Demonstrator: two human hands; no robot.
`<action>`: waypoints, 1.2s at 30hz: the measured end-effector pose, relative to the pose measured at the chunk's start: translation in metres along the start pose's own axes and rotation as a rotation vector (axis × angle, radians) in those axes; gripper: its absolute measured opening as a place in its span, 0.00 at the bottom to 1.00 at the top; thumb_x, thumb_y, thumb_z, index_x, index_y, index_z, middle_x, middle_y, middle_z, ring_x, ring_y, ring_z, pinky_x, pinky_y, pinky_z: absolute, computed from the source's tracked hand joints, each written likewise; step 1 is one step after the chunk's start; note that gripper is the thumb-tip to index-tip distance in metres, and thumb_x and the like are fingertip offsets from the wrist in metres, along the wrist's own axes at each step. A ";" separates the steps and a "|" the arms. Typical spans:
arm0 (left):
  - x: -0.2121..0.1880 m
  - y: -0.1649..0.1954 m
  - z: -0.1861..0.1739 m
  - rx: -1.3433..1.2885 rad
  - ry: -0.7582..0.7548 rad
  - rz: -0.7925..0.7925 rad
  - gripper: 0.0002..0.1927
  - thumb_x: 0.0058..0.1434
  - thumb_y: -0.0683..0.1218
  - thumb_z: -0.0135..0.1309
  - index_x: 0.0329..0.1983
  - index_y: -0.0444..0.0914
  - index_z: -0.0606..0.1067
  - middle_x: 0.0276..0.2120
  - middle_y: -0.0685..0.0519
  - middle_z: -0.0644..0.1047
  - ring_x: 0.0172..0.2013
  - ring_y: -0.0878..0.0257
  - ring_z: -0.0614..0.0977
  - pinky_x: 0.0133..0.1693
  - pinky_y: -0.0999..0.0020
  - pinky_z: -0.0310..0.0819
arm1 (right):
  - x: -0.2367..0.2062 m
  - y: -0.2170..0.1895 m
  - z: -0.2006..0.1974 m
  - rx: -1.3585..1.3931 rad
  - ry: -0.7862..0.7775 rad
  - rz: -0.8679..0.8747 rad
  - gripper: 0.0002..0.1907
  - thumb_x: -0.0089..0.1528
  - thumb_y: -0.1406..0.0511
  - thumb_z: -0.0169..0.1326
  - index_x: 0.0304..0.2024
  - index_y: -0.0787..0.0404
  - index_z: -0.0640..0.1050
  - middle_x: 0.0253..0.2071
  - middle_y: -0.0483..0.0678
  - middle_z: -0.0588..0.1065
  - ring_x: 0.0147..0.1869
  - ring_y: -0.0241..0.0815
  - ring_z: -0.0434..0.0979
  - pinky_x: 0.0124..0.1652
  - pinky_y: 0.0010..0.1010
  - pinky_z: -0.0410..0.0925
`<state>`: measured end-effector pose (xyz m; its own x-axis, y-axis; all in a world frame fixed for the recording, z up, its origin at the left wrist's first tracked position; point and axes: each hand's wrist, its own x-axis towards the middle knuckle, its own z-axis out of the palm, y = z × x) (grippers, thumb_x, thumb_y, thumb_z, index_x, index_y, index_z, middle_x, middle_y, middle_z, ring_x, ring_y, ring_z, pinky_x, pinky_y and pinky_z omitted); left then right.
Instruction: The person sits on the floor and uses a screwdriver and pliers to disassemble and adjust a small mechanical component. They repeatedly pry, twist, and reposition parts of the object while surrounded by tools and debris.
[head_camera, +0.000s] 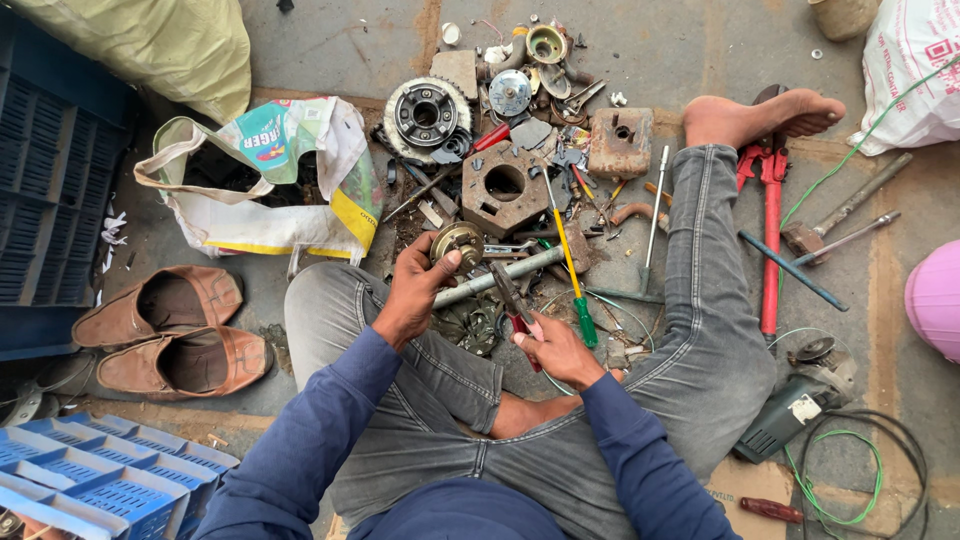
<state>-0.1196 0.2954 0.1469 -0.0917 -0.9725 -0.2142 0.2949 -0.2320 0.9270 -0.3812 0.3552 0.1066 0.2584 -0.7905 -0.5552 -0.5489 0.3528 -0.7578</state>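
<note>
I sit on the concrete floor in grey jeans and blue sleeves. My left hand (412, 290) grips a round brass-coloured metal part (457, 243) mounted at the end of a grey metal shaft (500, 276) that runs to the right. My right hand (558, 348) holds red-handled pliers (513, 305), their jaws pointing up toward the shaft. A screwdriver with a yellow shank and green handle (573, 275) lies just right of the pliers.
A pile of rusty parts lies ahead: a toothed round hub (427, 115), a hexagonal block (503, 185), a square block (620, 142). Red bolt cutters (770, 225), a hammer (840, 212), an angle grinder (795, 405), brown shoes (165, 330), an open bag (265, 180) and blue crates (100, 475) surround me.
</note>
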 end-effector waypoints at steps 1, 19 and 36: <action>0.000 0.000 0.000 -0.016 -0.002 -0.011 0.21 0.62 0.52 0.62 0.54 0.37 0.75 0.41 0.57 0.81 0.38 0.71 0.79 0.36 0.74 0.75 | -0.002 -0.003 -0.001 0.011 -0.012 -0.009 0.27 0.63 0.58 0.57 0.59 0.69 0.72 0.27 0.49 0.74 0.31 0.38 0.73 0.33 0.35 0.67; 0.003 -0.021 -0.010 0.020 -0.047 -0.017 0.16 0.68 0.48 0.56 0.55 0.36 0.74 0.42 0.57 0.80 0.42 0.70 0.78 0.43 0.71 0.73 | -0.008 -0.008 -0.003 0.082 -0.089 -0.107 0.19 0.64 0.58 0.56 0.50 0.66 0.78 0.33 0.47 0.78 0.35 0.36 0.73 0.36 0.31 0.68; -0.003 -0.008 -0.008 0.311 -0.212 0.105 0.15 0.71 0.45 0.53 0.56 0.33 0.75 0.45 0.55 0.79 0.47 0.70 0.76 0.52 0.71 0.70 | -0.010 -0.013 -0.008 0.093 -0.092 -0.102 0.15 0.64 0.60 0.57 0.46 0.64 0.78 0.28 0.43 0.74 0.32 0.35 0.71 0.35 0.32 0.67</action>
<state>-0.1141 0.3005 0.1378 -0.2807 -0.9568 -0.0752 0.0135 -0.0823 0.9965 -0.3828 0.3547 0.1245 0.3830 -0.7773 -0.4991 -0.4414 0.3207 -0.8381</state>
